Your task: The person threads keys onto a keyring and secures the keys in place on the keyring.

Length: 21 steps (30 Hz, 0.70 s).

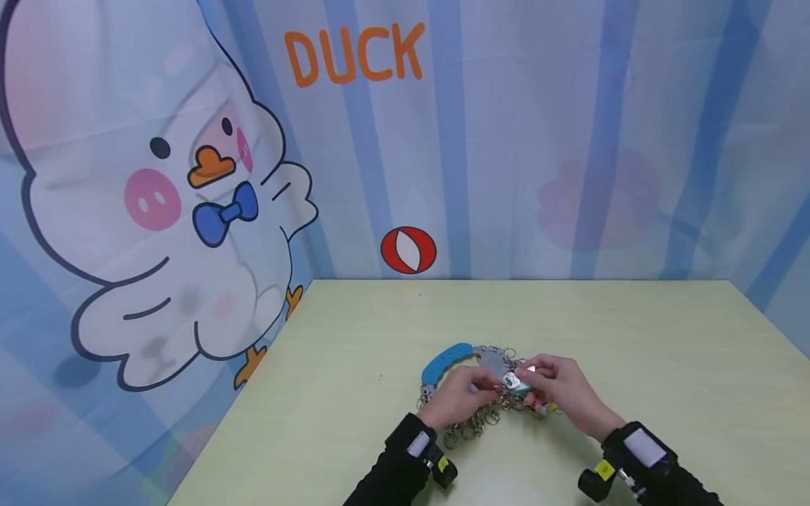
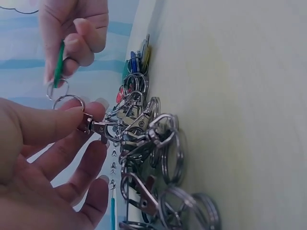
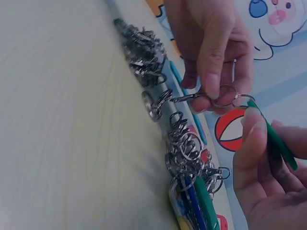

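Note:
Over the table my left hand [image 1: 462, 399] pinches a metal key ring [image 2: 70, 102] between thumb and forefinger. The ring hangs on a swivel clasp [image 2: 93, 123] that leads into a bunch of metal clasps and rings [image 1: 484, 416]. Thumb and fingers of my right hand [image 1: 567, 395] pinch a flat green tag [image 3: 274, 136], seen nearly edge-on in both wrist views. A small ring [image 3: 245, 99] at the tag's end meets the key ring in the right wrist view. More tags, blue [image 3: 190, 201], green and yellow, hang on the bunch beneath the right hand.
A curved blue strip [image 1: 445, 362] lies at the back left of the bunch, with metal chain at its ends. The pale table [image 1: 354, 337] ends at a printed cloth backdrop [image 1: 506, 140] behind and to the left. Wrist cameras [image 1: 445, 472] hang under both forearms.

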### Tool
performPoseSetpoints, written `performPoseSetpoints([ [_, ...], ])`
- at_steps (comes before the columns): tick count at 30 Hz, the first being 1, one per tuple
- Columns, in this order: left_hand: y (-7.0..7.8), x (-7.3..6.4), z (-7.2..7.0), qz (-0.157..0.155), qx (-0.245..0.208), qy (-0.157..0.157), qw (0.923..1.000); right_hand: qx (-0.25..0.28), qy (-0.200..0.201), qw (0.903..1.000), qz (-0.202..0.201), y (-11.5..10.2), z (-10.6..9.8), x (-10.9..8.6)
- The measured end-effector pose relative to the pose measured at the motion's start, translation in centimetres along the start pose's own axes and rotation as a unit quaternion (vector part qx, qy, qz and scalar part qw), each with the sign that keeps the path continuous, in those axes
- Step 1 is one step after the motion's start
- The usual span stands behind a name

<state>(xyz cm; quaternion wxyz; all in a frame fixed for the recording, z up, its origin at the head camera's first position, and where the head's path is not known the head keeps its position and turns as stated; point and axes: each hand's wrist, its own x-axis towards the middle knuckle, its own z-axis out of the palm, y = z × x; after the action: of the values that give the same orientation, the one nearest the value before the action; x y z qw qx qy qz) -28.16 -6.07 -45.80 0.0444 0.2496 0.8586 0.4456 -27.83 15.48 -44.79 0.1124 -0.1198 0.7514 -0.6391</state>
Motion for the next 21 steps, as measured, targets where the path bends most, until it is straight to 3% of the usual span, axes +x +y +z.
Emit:
performPoseSetpoints([
  [6, -0.11, -0.23, -0.01, -0.019, -0.049, -0.005, 0.9986, -0.029, 0.047, 0.9984, 0.013, 0.39, 0.13, 0.18],
  [21, -0.1, -0.03, 0.12, -0.021, -0.063, -0.006, 0.9978, -0.044, 0.053, 0.9971, 0.032, 0.31, -0.02, 0.34],
])
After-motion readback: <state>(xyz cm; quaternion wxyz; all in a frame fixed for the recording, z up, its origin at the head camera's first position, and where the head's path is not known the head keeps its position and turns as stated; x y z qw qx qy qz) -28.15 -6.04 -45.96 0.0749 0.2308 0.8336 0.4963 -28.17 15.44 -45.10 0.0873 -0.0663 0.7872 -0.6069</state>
